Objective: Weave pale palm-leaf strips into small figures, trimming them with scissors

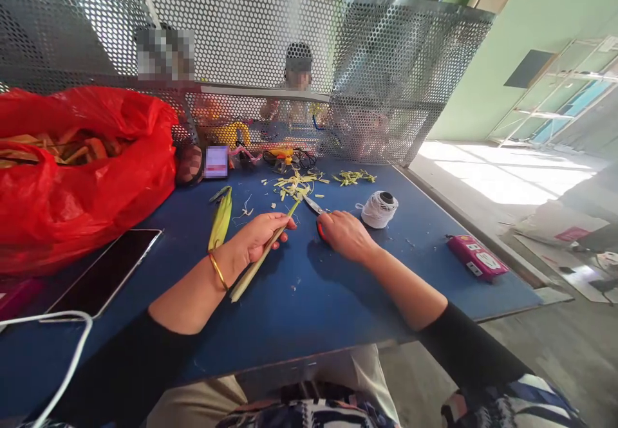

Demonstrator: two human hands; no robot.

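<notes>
My left hand [263, 238] is closed around a long, pale green rolled husk [255, 268], its thin tip pointing away from me. A gold bangle circles that wrist. My right hand [346, 235] grips scissors [313, 205] with red handles; their blades reach toward the husk's tip, and I cannot tell whether they touch it. Pale cut scraps [295, 186] lie just beyond the blades, with greener trimmings [355, 177] to their right. A folded green husk [221, 219] rests left of my left hand. Right of the scissors stands a spool of white string [380, 212].
A red plastic bag [149, 138] of dry husks bulks at the left, near a dark tablet [106, 273] and white cable [77, 351]. A magenta box [477, 258] sits at right. Behind the blue table [299, 325] rises a perforated metal screen [241, 22], with people beyond.
</notes>
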